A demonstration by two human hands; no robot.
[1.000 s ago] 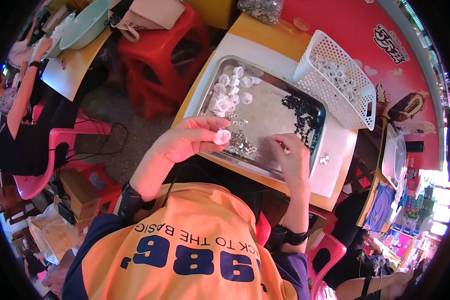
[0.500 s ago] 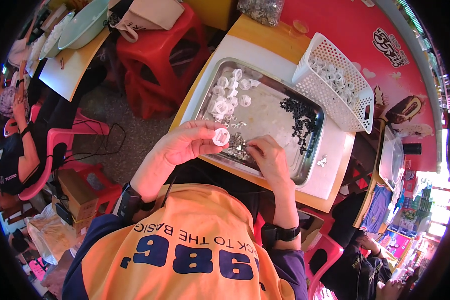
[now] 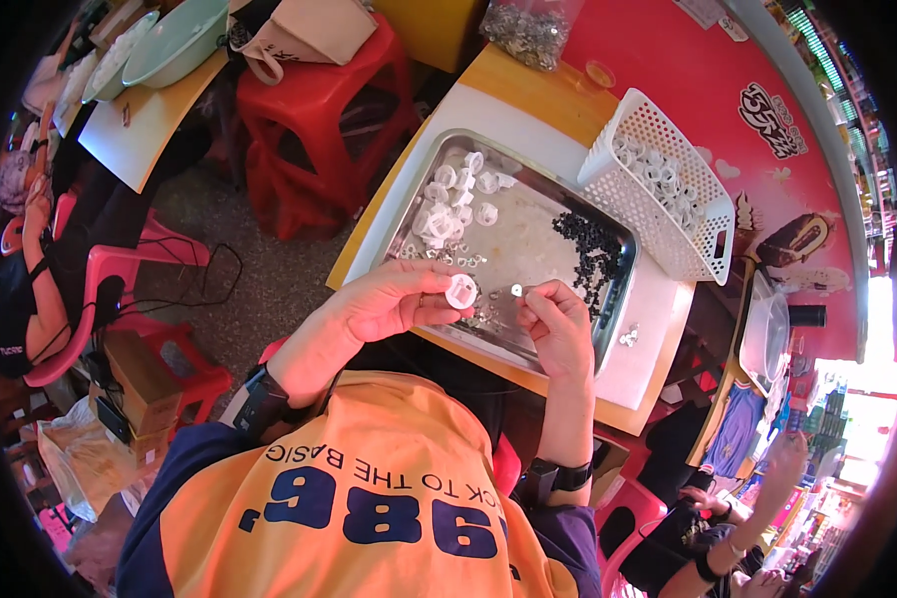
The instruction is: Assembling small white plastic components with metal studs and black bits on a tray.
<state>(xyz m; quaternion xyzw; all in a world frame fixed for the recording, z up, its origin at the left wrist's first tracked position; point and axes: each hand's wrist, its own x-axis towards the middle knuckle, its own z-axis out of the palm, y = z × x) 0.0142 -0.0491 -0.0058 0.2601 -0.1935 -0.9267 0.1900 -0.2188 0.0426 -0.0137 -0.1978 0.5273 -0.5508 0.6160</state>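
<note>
Between the thumb and fingers of my left hand (image 3: 401, 299) is a round white plastic part (image 3: 461, 291) with an opening in its middle. My right hand (image 3: 556, 317) pinches a small shiny metal piece (image 3: 516, 290), a short way right of the white part. Both hands are above the near edge of a metal tray (image 3: 513, 149). In the tray, white plastic parts (image 3: 441, 221) lie at the left and small black pieces (image 3: 593, 254) at the right. Small metal pieces, partly hidden by my hands, lie near the front.
A white perforated basket (image 3: 716, 261) of white parts stands right of the tray. Behind it are a clear bag of metal pieces (image 3: 530, 38) and a small round dish (image 3: 599, 74). Several small parts (image 3: 629, 336) lie on the white board. A red stool (image 3: 319, 100) stands to the left.
My right hand has lifted from the metal pieces in the tray and now shows a small metal piece at its fingertips. My left hand still holds the white part.
</note>
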